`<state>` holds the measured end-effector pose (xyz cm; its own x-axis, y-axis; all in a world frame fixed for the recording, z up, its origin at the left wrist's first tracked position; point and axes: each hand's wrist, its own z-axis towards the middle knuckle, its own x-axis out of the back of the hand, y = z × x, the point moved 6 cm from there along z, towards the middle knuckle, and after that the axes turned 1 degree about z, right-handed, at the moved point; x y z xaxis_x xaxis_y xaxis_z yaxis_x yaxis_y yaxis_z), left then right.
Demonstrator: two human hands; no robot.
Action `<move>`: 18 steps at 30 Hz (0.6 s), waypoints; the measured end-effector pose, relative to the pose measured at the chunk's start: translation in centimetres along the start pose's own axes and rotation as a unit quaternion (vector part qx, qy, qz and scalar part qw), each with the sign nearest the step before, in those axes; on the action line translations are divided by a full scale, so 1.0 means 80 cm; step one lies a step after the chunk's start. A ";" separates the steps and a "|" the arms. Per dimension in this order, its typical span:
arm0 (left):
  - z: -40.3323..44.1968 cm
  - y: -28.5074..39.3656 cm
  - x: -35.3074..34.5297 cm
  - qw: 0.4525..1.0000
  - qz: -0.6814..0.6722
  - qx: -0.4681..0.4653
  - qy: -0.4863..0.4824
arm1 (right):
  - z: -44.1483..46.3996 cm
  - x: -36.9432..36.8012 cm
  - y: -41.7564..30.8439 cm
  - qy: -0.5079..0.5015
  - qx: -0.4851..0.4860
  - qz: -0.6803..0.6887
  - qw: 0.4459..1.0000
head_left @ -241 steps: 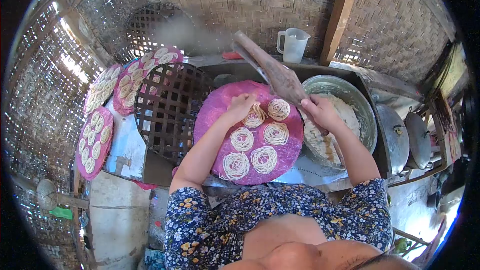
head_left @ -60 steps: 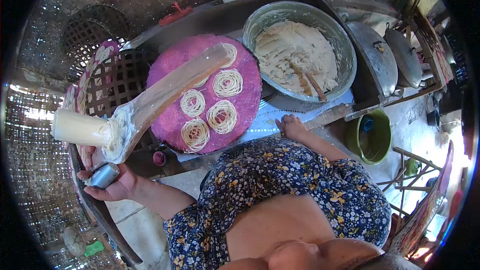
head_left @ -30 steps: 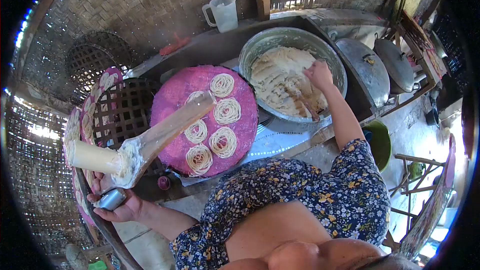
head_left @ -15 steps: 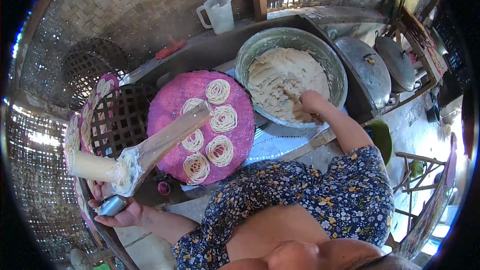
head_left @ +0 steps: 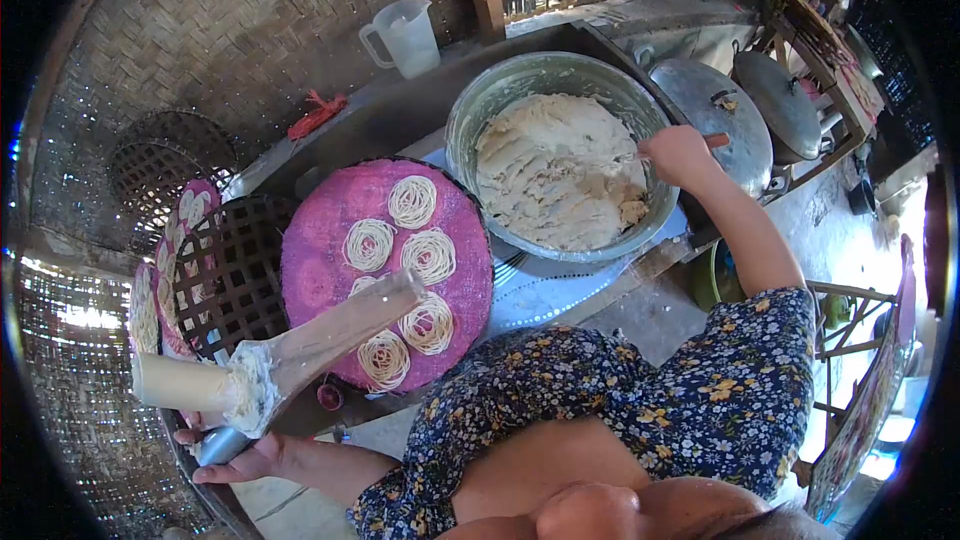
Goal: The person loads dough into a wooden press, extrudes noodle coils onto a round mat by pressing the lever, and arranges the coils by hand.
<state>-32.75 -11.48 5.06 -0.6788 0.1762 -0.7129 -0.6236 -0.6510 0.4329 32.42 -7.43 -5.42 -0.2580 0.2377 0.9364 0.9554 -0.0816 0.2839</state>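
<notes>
My left hand (head_left: 240, 458), at the lower left, is closed around a small grey metal cylinder (head_left: 222, 445). Right above it a wooden press (head_left: 340, 325), smeared with dough, is tilted with a pale cylinder (head_left: 182, 382) at its left end. My right hand (head_left: 680, 155) grips a wooden stick (head_left: 716, 140) at the right rim of the large basin (head_left: 462, 130). Pale dough (head_left: 560, 170) fills much of that basin. Between the hands lies a round pink cloth tray (head_left: 320, 240) with several coiled noodle nests (head_left: 428, 257), one partly hidden by the press.
Behind the tray stand a plastic jug (head_left: 405, 38) and a red string bundle (head_left: 317, 114). A dark lattice basket (head_left: 235, 275) sits left of the tray, near more pink trays (head_left: 145, 312). Lidded metal pots (head_left: 715, 115) are at the right, with a green tub (head_left: 715, 278) below.
My right hand has moved from the dough to the basin's right rim, and the wooden stick has come up out of the dough with it. My left hand still holds the metal cylinder.
</notes>
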 end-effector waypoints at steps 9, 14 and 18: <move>-0.011 -0.009 -0.024 0.998 0.064 -0.005 0.000 | 0.042 -0.123 -0.051 -0.008 0.040 0.043 0.998; -0.010 -0.014 -0.008 0.997 0.080 0.013 -0.020 | 0.040 -0.135 -0.072 -0.047 0.077 0.032 0.995; -0.012 -0.042 -0.077 0.974 0.141 0.081 -0.155 | 0.020 -0.089 -0.040 -0.099 0.055 0.127 0.985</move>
<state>-26.10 -11.05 7.42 -0.9011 0.2375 -0.3627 -0.4308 -0.5844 0.6877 31.41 -7.28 -13.35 0.0140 0.4085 0.9126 0.9981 -0.0607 0.0118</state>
